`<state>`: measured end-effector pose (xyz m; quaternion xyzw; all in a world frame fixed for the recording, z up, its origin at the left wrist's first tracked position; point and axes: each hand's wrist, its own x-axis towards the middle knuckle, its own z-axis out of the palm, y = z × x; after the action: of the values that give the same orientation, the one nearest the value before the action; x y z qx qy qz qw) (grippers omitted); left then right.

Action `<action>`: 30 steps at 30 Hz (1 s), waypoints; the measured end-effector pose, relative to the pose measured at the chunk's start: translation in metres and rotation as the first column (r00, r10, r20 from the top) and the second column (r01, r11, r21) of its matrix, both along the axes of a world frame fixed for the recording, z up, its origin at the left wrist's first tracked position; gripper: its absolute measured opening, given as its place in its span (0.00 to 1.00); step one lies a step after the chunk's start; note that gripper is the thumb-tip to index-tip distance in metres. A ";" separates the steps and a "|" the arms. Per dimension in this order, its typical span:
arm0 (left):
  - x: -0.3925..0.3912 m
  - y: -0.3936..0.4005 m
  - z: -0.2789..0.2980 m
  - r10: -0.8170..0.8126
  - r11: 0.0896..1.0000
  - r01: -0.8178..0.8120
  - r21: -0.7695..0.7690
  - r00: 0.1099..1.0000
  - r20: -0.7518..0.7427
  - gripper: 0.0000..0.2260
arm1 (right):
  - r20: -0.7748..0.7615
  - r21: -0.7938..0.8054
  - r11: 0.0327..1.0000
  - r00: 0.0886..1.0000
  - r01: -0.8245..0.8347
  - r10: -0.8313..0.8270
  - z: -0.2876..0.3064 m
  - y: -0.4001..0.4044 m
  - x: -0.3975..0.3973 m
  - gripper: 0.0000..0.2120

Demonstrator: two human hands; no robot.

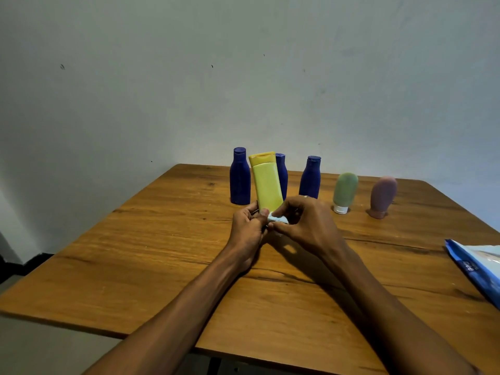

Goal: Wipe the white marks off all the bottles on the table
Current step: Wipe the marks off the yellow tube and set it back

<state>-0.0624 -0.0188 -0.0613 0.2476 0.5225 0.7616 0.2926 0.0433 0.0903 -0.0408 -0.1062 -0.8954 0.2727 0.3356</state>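
Left hand [250,224] grips the base of the yellow bottle [266,182], fingers curled round its lower end; bottle held upright, raised just above the table [135,239], cap up. Right hand [305,221] pinches a small crumpled pale-blue wipe [277,220] and presses it against the bottle's lower front, just beside the left thumb. No white marks discernible on the yellow face at this size. Judgement: bottle looks like light, stiff plastic with a smooth, probably slippery skin, more so once damp; the low grip leaves the upper body free for wiping. Directly behind stand three dark blue bottles [240,180], the middle one partly hidden by the yellow one. Further right, well apart, a green tube [345,192] and a pink tube [382,196] stand on their caps. A blue wipes packet [479,269] lies at the table's right edge. The blue bottles close behind could be knocked.
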 end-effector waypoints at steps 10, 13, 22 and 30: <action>0.008 -0.001 0.003 -0.061 0.996 0.042 -0.078 0.966 -0.250 0.17 | -0.227 -0.167 0.974 0.955 0.155 -0.191 0.007 0.014 0.007 0.10; 0.013 0.001 0.003 -0.129 0.982 0.073 -0.173 0.932 -0.339 0.18 | -0.397 -0.216 0.964 0.889 0.153 -0.230 0.013 0.014 0.011 0.12; 0.017 0.001 -0.006 0.035 0.962 -0.213 -0.170 0.715 -0.698 0.21 | -0.641 -0.192 0.977 0.742 0.090 -0.194 0.023 0.002 0.014 0.12; 0.018 0.002 -0.008 -0.011 0.945 -0.238 -0.223 0.659 -0.752 0.19 | -0.553 0.024 0.978 0.818 0.209 -0.161 0.020 0.006 0.012 0.12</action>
<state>-0.0449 -0.0166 -0.0693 0.4554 0.7205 0.5215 0.0393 0.0554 0.0967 -0.0205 -0.0960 -0.7580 0.2200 0.6065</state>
